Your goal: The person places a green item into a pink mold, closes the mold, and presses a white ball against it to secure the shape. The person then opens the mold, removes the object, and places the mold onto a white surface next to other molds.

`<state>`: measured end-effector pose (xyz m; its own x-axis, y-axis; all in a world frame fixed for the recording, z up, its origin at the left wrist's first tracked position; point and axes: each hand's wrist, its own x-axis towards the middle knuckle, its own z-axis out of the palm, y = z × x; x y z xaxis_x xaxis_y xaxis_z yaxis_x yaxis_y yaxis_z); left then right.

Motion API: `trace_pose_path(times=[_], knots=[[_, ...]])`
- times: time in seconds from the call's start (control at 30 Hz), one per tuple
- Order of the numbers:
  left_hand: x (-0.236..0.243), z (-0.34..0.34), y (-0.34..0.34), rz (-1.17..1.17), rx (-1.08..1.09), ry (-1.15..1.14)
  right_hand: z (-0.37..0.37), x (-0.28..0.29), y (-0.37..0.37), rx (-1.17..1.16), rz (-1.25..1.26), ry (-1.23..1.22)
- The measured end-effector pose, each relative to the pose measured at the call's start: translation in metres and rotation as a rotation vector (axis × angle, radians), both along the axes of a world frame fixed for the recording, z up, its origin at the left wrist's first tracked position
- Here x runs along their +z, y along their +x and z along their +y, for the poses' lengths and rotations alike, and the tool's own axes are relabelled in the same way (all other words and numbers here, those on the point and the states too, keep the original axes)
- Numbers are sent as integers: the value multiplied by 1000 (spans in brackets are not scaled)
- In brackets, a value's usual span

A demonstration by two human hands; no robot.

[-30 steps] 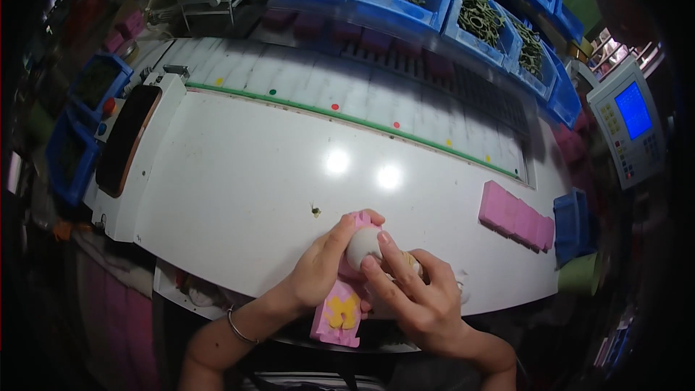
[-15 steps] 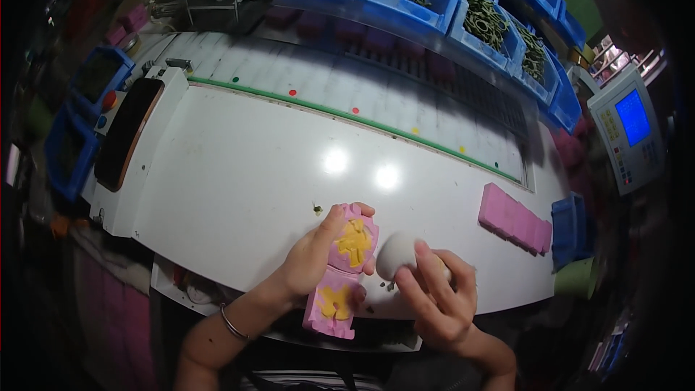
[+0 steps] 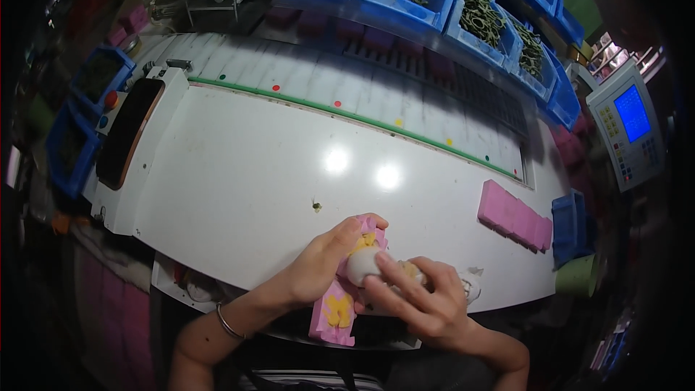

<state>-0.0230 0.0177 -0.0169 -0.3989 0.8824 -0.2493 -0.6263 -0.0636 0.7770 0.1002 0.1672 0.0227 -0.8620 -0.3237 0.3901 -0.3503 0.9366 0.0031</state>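
My left hand (image 3: 318,264) grips the side of a long pink foam block (image 3: 334,311) with yellow flower-shaped pieces set in it, at the near edge of the white table (image 3: 239,181). My right hand (image 3: 420,300) presses a white rounded object (image 3: 362,264) onto the upper part of the block. A white crumpled bit (image 3: 470,286) lies just right of my right hand. The upper half of the block is hidden under both hands.
A second pink foam block (image 3: 514,215) lies at the right of the table. Blue bins (image 3: 434,0) of dark green rings line the back. A control panel with a blue screen (image 3: 628,127) stands at the right, a dark phone-like slab (image 3: 127,141) at the left.
My right hand has brought the white rounded object from beside the block back onto its upper part. My left hand keeps hold of the block.
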Motion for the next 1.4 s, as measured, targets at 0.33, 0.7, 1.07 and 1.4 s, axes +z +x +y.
trace_pose_path(times=[0.33, 0.7, 1.07, 1.4], knots=[[1, 4, 7, -38, 39, -15, -3, -9, -6, -59, -123, -277], [-5, -8, 7, -177, -152, 14, -3, 14, -6, -176, -218, -931], [14, 2, 3, 473, -114, -33, 2, -1, -9, -186, -201, -1117], [10, -9, -7, 709, 37, 87, -8, -13, -22, -105, -265, -1255]])
